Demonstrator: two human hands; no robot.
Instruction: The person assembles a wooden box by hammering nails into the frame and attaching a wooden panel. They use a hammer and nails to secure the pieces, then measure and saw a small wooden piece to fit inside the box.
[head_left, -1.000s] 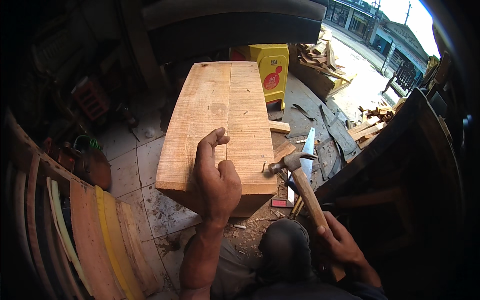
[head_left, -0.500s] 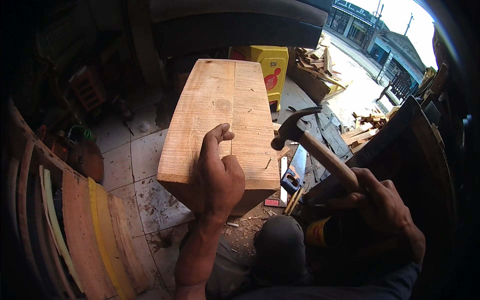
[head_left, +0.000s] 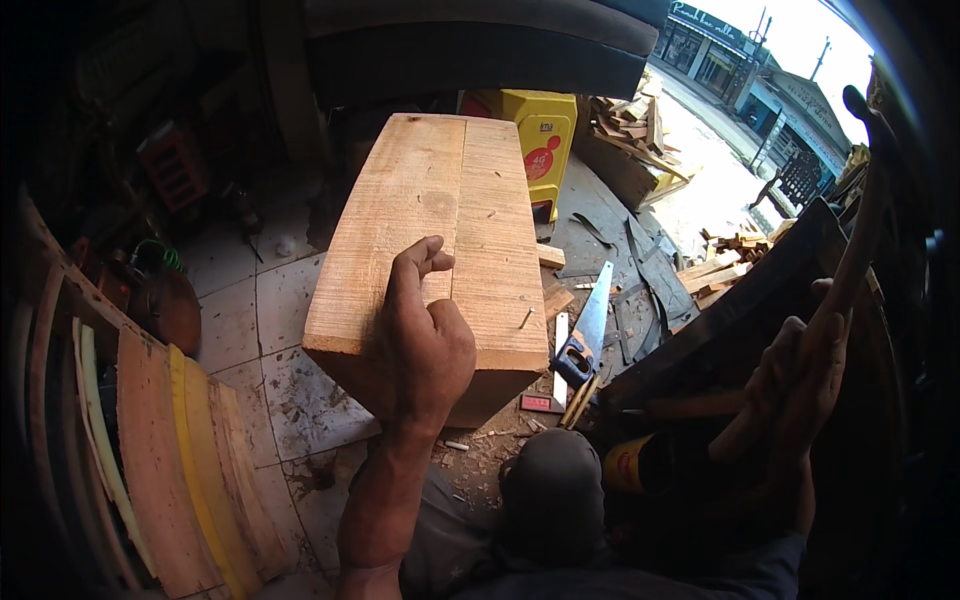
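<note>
A large pale wooden block, its top made of two boards joined along a lengthwise seam, stands in front of me. Near its close right corner a nail sticks up, slightly tilted. My left hand rests over the near part of the top with its fingers curled in; whatever may be inside them is hidden. Raised well to the right of the block, my right hand grips a hammer by its wooden handle. The hammer's head is up near the right edge of the view, blurred and dark.
A handsaw and a try square lie on the floor right of the block. Behind it stands a yellow plastic stool. Curved wooden boards lean at left; scrap wood is piled far right.
The hammer has swung up and away to the right, from above the block's right side. My left hand keeps its curled pose, and the whole view has shifted slightly.
</note>
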